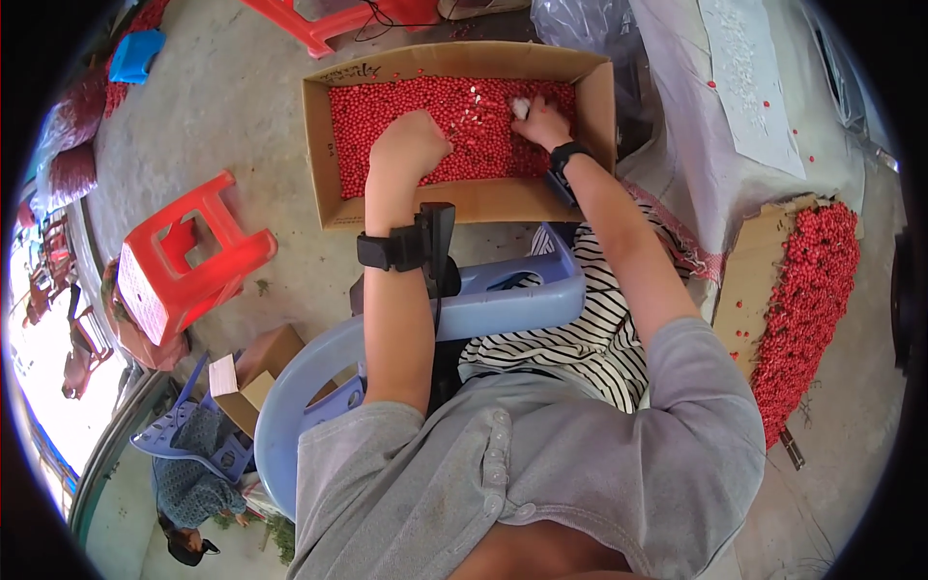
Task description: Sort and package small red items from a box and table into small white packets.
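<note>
**Both hands down in a box of red berries**

Seen from the head camera, a cardboard box (462, 201) of small red berries (406, 106) fills the upper middle of the frame, on the concrete floor. Left hand (411, 143) rests on the berries as a closed fist; whether its grip holds anything cannot be told. Right hand (541, 121), toward the box's upper right, has fingers pinched together on a small white piece (521, 106). A red plastic stool (188, 266) stands at left; another heap of berries (807, 309) lies at right.
</note>
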`<state>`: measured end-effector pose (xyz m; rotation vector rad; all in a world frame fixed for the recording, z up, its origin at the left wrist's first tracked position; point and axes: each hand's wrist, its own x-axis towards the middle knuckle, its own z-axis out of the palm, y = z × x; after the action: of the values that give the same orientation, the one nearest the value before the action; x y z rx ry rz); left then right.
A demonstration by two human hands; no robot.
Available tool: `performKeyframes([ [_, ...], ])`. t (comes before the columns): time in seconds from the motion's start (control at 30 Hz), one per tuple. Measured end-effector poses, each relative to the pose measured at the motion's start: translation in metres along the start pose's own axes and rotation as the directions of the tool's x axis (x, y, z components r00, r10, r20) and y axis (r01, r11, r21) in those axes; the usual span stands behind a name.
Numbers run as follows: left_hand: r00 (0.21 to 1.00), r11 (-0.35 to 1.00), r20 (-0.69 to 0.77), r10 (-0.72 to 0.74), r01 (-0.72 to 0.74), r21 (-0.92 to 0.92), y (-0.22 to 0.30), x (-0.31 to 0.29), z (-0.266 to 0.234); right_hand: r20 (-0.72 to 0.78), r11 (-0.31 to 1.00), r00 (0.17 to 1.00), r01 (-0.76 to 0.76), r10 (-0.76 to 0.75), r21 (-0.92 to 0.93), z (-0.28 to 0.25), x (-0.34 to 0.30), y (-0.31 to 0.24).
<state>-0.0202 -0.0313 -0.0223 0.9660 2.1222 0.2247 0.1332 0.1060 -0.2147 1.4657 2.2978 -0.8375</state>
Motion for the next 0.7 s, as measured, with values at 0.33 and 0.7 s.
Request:
performKeyframes([
  [0.33, 0.991, 1.0, -0.135, -0.022, 0.021, -0.005, -0.002, 0.007, 0.0, 0.466, 0.583, 0.878, -0.322, -0.11, 0.746, 0.007, -0.007, 0.021],
  [0.7, 0.978, 0.983, -0.117, -0.171, 0.176, 0.042, -0.009, 0.012, -0.005, -0.054, 0.538, 0.971, 0.175, -0.233, 0.824, -0.107, -0.093, -0.015],
])
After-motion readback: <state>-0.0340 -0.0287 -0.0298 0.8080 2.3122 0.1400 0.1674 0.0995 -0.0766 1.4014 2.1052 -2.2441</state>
